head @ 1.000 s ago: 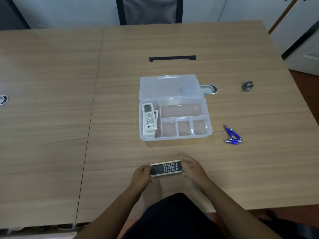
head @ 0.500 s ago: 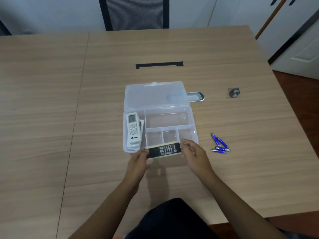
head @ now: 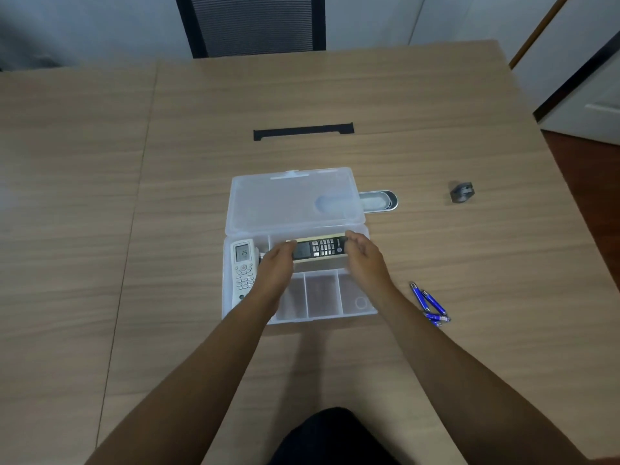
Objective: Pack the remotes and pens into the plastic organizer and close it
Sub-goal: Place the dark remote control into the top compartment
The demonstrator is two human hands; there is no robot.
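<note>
The clear plastic organizer (head: 355, 312) lies open in the middle of the table, its lid (head: 285, 203) folded back flat. A white remote (head: 243, 266) rests in its left compartment, with another partly hidden under it. I hold a black remote with a cream edge (head: 317, 249) sideways over the long back compartment, my left hand (head: 275, 266) on its left end and my right hand (head: 364, 255) on its right end. Several blue pens (head: 431, 303) lie on the table right of the organizer.
A small dark grey object (head: 462, 192) sits at the right. A silver oval grommet (head: 379, 201) pokes out behind the lid, and a black cable slot (head: 303, 131) lies farther back. A chair (head: 255, 25) stands beyond the far table edge.
Both hands carried the black remote away from the near table edge, over the organizer's front compartments, to the long back compartment.
</note>
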